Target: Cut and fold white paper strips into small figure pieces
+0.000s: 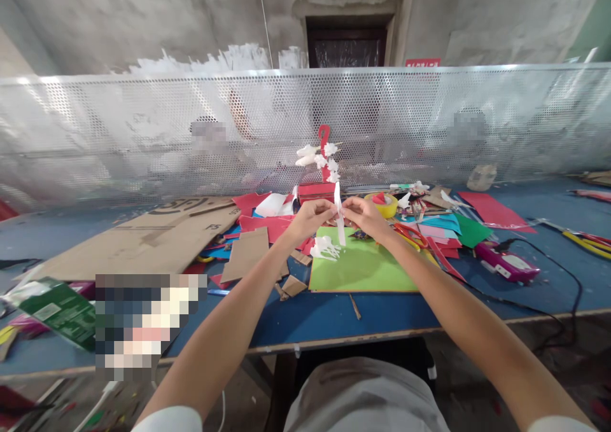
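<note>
While a green sheet [365,276] lies near on the blue tabletop [305,324], the left hand [314,218] and right hand [365,216] pinch a white strip [340,232] upright between them; this looks like a shaping step, and the next move seems to need a soft, steady squeeze; farther off, white flower shapes [333,166] show along a red stem [323,137]

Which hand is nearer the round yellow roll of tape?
The right hand, just left of the yellow tape roll; the left hand is farther left, beyond the thin white strip.
</note>
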